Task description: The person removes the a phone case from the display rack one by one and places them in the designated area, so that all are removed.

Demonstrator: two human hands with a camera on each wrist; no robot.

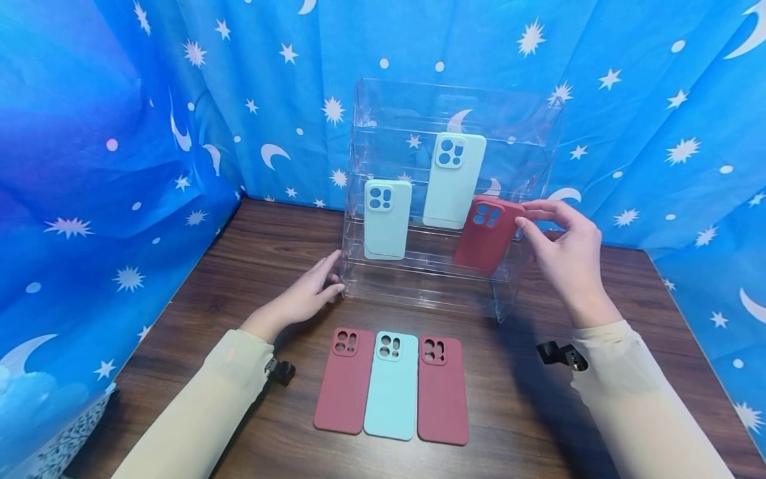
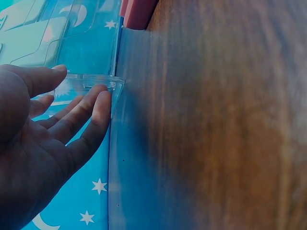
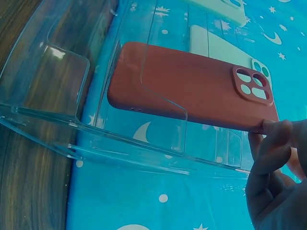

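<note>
My right hand [image 1: 565,249] pinches a red phone case [image 1: 487,236] by its upper right corner. The case leans tilted in a lower tier of a clear acrylic display rack [image 1: 419,303], its bottom end behind the tier's front lip in the right wrist view. With relaxed fingers, my left hand [image 1: 305,293] touches the rack's lower left side; the left wrist view shows those fingertips [image 2: 101,98] against the clear edge. A mint phone case [image 1: 387,229] stands in the rack at the left, and another mint case [image 1: 456,186] stands one tier higher.
On the wooden table [image 1: 269,233] before the rack lie a red case [image 1: 343,389], a light blue case [image 1: 391,396] and a second red case [image 1: 443,399], side by side. A blue curtain [image 1: 287,80] with stars and moons hangs behind and at both sides.
</note>
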